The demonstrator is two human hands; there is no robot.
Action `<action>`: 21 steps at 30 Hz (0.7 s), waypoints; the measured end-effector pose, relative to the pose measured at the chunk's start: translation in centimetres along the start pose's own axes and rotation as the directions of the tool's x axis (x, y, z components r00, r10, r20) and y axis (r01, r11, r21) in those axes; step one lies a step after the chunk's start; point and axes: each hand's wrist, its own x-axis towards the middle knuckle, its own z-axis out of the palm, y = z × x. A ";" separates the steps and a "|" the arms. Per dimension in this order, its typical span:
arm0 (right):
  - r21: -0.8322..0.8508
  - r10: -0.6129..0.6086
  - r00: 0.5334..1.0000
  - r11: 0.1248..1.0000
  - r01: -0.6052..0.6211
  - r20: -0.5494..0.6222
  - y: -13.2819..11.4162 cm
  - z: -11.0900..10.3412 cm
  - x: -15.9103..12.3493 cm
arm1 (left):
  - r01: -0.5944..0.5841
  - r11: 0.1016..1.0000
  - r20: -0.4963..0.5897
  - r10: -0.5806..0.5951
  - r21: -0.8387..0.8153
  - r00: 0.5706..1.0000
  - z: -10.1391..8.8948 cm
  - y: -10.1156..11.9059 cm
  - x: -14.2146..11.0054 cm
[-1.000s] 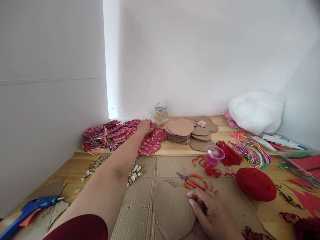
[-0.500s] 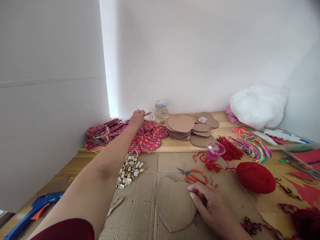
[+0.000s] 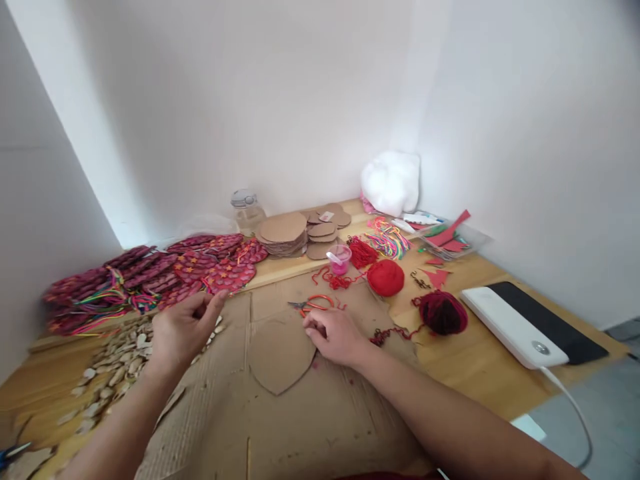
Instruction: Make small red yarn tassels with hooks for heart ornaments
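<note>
My left hand [image 3: 183, 330] hovers over the pile of peanut shells [image 3: 120, 360], its fingers curled in and the thumb extended. Nothing shows in it. My right hand [image 3: 335, 335] rests at the right edge of a heart-shaped cardboard piece [image 3: 280, 353], fingers loosely curled, with no object visible in them. The heart lies flat on a larger cardboard sheet [image 3: 300, 427]. Just beyond the right hand are orange-handled scissors [image 3: 319, 303], blades pointing left. Pink-and-red decorated pieces with colourful tassels [image 3: 200, 267] are heaped at the back left.
Along the back stand a clip-lid jar [image 3: 249, 215], stacked cardboard cutouts [image 3: 281, 235] and white stuffing [image 3: 391, 181]. A pink cup [image 3: 340, 261], red yarn ball [image 3: 385, 278], dark red yarn ball [image 3: 443, 313] and corded white device [image 3: 513, 327] are to the right.
My left hand has come back from the decorated pieces at the rear, and the thin pink item by its fingers no longer shows there. The view has swung right. My right hand stays by the heart.
</note>
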 end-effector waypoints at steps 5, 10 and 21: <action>-0.021 0.010 1.000 1.000 -0.010 -0.002 -0.1 0.2 -0.3 | -0.258 0.963 -0.009 0.259 0.076 0.966 -0.1 4.2 -5.7; -0.032 -0.005 1.000 0.999 0.005 0.002 -0.3 0.0 -0.5 | -0.396 0.918 -0.028 0.396 0.004 0.918 0.7 7.8 -6.7; -0.015 -0.045 0.998 0.999 0.046 0.035 -0.9 -0.3 -0.9 | -0.472 0.832 0.073 0.511 -0.292 0.856 5.0 9.0 -9.3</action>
